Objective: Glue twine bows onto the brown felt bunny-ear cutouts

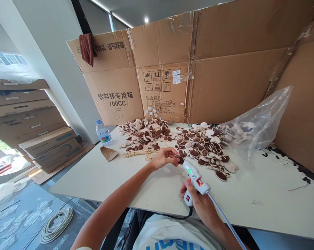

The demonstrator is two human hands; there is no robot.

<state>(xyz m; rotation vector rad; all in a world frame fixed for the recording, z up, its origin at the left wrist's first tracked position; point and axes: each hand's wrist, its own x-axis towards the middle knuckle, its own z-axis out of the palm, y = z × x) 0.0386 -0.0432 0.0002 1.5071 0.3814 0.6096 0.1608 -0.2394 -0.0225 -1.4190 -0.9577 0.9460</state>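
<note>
My left hand (166, 157) pinches a small brown felt piece with rounded lobes (181, 156) above the white table. In my right hand (195, 196) is a white hot glue gun (195, 175) with a lit green display, its nozzle close to the brown piece. A long glue stick (226, 218) runs out of the gun's back. Beyond my hands lie two heaps of brown and cream felt pieces, the left heap (146, 133) and the right heap (205, 144), which has cords among its pieces. A bundle of cream cords (138, 152) rests just left of my left hand.
A water bottle (104, 133) and a brown scrap (109, 153) sit at the table's left. The clear plastic bag (261, 121) holds more pieces at right. Cardboard walls (227, 76) enclose the back. Small black bits (306, 180) lie along the right edge.
</note>
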